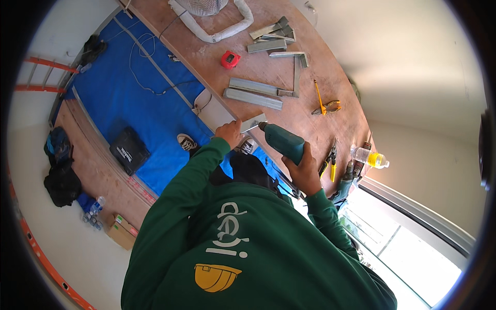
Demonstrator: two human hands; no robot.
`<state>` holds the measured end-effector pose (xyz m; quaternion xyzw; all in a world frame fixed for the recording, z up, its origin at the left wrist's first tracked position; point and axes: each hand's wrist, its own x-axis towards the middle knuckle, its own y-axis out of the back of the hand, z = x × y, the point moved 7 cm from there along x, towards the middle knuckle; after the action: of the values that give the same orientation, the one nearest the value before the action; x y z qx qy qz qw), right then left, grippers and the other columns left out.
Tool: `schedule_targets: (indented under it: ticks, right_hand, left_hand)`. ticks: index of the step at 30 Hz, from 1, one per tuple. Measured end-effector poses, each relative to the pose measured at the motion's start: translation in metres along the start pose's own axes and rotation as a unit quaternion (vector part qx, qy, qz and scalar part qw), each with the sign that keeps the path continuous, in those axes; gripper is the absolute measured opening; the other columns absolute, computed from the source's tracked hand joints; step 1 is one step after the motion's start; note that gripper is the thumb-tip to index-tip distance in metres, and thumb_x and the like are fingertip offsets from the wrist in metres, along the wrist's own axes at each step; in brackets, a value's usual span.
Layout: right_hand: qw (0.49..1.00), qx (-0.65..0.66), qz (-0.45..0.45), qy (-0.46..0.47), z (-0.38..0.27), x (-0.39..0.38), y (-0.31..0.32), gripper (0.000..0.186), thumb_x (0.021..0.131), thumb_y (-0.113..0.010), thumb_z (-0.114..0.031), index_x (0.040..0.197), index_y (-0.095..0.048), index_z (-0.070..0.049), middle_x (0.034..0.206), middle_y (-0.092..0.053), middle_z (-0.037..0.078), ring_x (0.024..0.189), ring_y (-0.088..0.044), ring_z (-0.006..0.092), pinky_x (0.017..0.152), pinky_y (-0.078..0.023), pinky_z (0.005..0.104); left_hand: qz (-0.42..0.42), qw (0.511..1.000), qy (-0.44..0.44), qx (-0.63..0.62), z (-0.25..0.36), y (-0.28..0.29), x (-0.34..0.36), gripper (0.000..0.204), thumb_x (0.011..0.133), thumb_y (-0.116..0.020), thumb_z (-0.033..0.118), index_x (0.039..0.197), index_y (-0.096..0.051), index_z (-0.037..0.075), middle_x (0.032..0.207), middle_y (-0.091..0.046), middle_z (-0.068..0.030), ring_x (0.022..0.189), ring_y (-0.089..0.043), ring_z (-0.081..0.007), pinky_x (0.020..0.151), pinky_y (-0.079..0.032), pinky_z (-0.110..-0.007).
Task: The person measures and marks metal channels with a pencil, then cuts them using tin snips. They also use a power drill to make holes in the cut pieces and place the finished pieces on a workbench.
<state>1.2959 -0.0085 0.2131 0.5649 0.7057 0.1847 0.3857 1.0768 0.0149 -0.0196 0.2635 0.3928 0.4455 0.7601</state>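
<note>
Green-sleeved hands (306,173), right holding drill (284,143), left metal piece (251,123)

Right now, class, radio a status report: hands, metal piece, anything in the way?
Right hand gripping green drill. Left hand on metal piece; drill tip close, contact unclear. Nothing seen blocking the tip; yellow-handled snips lie to the right.

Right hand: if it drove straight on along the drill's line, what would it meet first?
Likely the metal piece at the left hand; the tip of the drill is right by it, though contact is unclear from above.
</note>
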Motion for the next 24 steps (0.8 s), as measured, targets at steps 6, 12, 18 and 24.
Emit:
schedule_targets:
  ticks: [6, 12, 18, 24]
  right_hand:
    - [1.0, -0.001, -0.023, 0.02, -0.011, 0.01, 0.001, 0.057, 0.092, -0.079, -0.022, 0.133, -0.047, 0.001, 0.105, -0.072, 0.033, 0.1, -0.072, 0.0517, 0.085, -0.056, 0.0537]
    - [0.999, -0.037, -0.028, 0.016, -0.02, 0.013, 0.0, 0.058, 0.091, -0.079, -0.02, 0.134, -0.046, 0.0, 0.106, -0.072, 0.035, 0.103, -0.071, 0.0531, 0.088, -0.056, 0.0551]
    - [0.996, -0.063, -0.048, 0.026, -0.03, 0.021, 0.002, 0.06, 0.091, -0.079, -0.019, 0.137, -0.046, 0.0, 0.107, -0.072, 0.037, 0.104, -0.071, 0.0544, 0.088, -0.056, 0.0563]
    - [0.993, -0.08, -0.081, 0.023, -0.037, 0.032, 0.003, 0.059, 0.091, -0.078, -0.02, 0.136, -0.045, 0.0, 0.108, -0.071, 0.037, 0.105, -0.07, 0.0555, 0.088, -0.056, 0.0577]
  left_hand:
    - [-0.01, 1.0, 0.007, -0.005, 0.0, 0.002, 0.003, 0.051, 0.098, -0.071, 0.038, 0.13, -0.05, 0.004, 0.116, -0.07, -0.0188, 0.105, -0.072, -0.0401, 0.088, -0.058, -0.053]
    - [-0.023, 0.999, 0.013, -0.022, 0.002, -0.003, 0.007, 0.051, 0.097, -0.071, 0.038, 0.131, -0.05, 0.005, 0.118, -0.07, -0.0185, 0.105, -0.072, -0.0404, 0.09, -0.058, -0.055]
    - [-0.006, 0.999, 0.028, -0.013, -0.001, -0.009, 0.008, 0.052, 0.095, -0.074, 0.038, 0.13, -0.051, 0.007, 0.119, -0.071, -0.0166, 0.105, -0.073, -0.0382, 0.089, -0.059, -0.053]
    - [0.021, 0.999, 0.028, 0.006, -0.005, -0.017, 0.013, 0.054, 0.093, -0.076, 0.039, 0.129, -0.052, 0.008, 0.118, -0.071, -0.0149, 0.103, -0.074, -0.0368, 0.087, -0.06, -0.052]
